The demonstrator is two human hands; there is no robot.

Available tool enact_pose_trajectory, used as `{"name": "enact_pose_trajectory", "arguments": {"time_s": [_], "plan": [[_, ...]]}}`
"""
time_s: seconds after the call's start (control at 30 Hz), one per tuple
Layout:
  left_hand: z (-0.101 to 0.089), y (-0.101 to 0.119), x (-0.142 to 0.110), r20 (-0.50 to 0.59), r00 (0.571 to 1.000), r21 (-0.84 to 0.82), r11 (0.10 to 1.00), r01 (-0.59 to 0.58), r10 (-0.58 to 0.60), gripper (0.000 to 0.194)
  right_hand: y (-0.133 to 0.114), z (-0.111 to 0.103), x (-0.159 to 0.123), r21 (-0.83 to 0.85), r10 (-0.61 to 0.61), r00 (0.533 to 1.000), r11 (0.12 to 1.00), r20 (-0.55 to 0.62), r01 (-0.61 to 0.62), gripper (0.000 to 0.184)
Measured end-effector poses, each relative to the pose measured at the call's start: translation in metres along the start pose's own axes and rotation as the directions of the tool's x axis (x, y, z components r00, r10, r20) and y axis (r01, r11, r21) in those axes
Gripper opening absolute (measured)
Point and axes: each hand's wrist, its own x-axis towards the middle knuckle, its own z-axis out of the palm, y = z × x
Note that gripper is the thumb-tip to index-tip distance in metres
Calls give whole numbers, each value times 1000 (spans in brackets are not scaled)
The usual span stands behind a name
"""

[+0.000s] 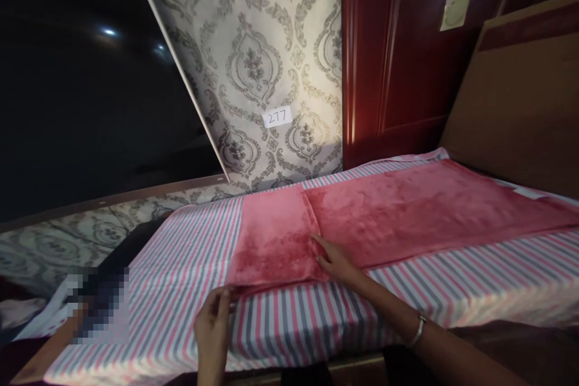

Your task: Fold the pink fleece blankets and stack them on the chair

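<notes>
A pink plush cloth [407, 211] lies lengthwise over a striped cover, with its left end doubled back in a folded panel [271, 235]. My left hand [212, 316] is closed at the panel's near left corner, thumb and finger pinching the cloth's edge. On the panel's right edge rests my right hand [335, 260], thumb and forefinger spread apart against the plush; its other fingers are partly hidden. A bracelet [418, 330] circles the right wrist.
The striped cover [190, 253] drapes over a table. At the back left stands a large dark screen [90, 90]. A patterned wall bears a paper label [277, 116] marked 277. To the right are a dark red door [407, 60] and a cardboard box [525, 96].
</notes>
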Motion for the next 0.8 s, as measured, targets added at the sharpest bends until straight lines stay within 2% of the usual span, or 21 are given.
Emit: {"name": "enact_pose_trajectory", "arguments": {"time_s": [0.1, 0.17, 0.23, 0.27, 0.3, 0.37, 0.43, 0.53, 0.63, 0.7, 0.8], "plan": [[16, 23, 13, 22, 975, 143, 965, -221, 221, 44, -1, 0, -1, 37, -4, 1000, 999, 13, 4, 64], [36, 36, 25, 103, 911, 265, 872, -412, 400, 41, -1, -3, -3, 64, 4, 1000, 998, 28, -6, 64], [58, 40, 36, 234, 825, 397, 724, -565, 515, 40, -2, -9, -5, 70, 14, 998, 997, 57, -18, 66], [68, 38, 39, 313, 794, 467, 643, -607, 522, 41, -4, -13, -5, 57, 23, 996, 998, 86, -28, 66], [76, 33, 41, 386, 782, 536, 571, -622, 489, 43, -6, -19, -4, 26, 36, 992, 999, 120, -39, 66], [89, 17, 41, 469, 806, 657, 467, -591, 360, 52, -13, -31, 1, -94, 69, 982, 994, 177, -53, 60], [93, -1, 36, 484, 837, 728, 412, -548, 256, 57, -22, -42, 13, -243, 72, 982, 970, 175, -28, 48], [87, -17, 32, 504, 836, 732, 408, -546, 215, 57, -33, -44, 42, -359, -63, 993, 929, 96, 94, 43], [81, -12, 44, 513, 826, 687, 464, -559, 235, 53, -30, -26, 80, -349, -187, 979, 915, 76, 202, 56], [83, 0, 61, 503, 816, 644, 507, -573, 284, 49, -20, -14, 107, -338, -163, 984, 924, 68, 176, 63], [99, 22, 95, 510, 801, 607, 529, -593, 312, 50, 1, -7, 144, -321, 14, 1000, 947, -15, -18, 67]]}}
